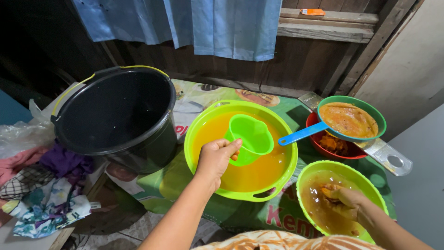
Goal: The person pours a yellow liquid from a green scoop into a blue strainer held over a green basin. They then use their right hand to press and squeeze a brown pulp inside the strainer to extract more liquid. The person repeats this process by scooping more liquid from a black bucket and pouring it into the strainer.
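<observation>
Centrally, green cup [249, 138] dips into orange liquid in big lime basin [192, 143], left hand [215, 158] fingers clamped on its handle. Right hand [344, 201] sits in small lime bowl [365, 180], fingers curled round orange pulp [329, 192]. Strainer [349, 120] rests on red bowl [333, 147] behind. Black bucket [115, 115] stands left, touching basin.

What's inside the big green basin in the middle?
The big green basin holds orange-yellow liquid and a green cup, which the left hand grips. The cloudy liquid hides the bottom.
</observation>
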